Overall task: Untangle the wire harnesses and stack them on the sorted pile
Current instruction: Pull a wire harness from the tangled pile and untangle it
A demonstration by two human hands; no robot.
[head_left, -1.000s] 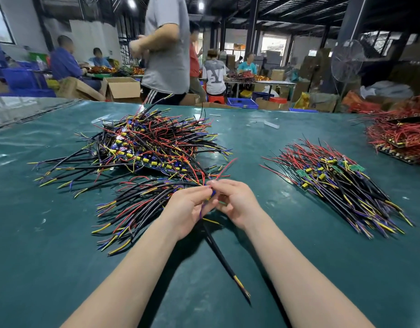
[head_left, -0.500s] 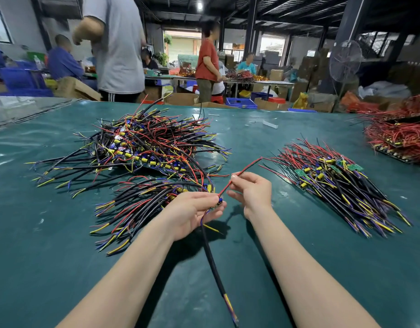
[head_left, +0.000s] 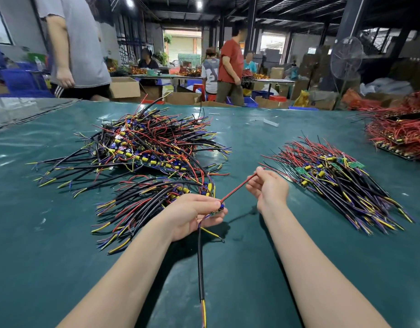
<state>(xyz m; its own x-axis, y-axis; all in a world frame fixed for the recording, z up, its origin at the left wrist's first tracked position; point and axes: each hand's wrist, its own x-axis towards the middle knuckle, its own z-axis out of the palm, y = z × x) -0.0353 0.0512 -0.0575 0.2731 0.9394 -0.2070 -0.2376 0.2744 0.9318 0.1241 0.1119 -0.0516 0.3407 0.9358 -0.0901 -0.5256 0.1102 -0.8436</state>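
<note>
My left hand (head_left: 194,215) pinches one wire harness at its small board, and the harness's black cable (head_left: 200,263) hangs down toward me. The harness's red wire (head_left: 235,191) stretches taut up to my right hand (head_left: 267,189), which pinches its far end. A large tangled heap of harnesses (head_left: 152,145) lies at the left centre, with a smaller bunch (head_left: 145,204) just left of my left hand. The sorted pile (head_left: 341,181) lies fanned out to the right of my right hand.
The table is covered with a green mat (head_left: 251,268). A heap of red wires (head_left: 400,136) sits at the far right edge. A person in a grey shirt (head_left: 78,43) stands at the far left edge of the table. Boxes and other workers are beyond.
My hands were together on the harness; my right hand has slid out along the red wire, up and right, pulling it straight. The black cable now hangs straighter. The person in grey walked left.
</note>
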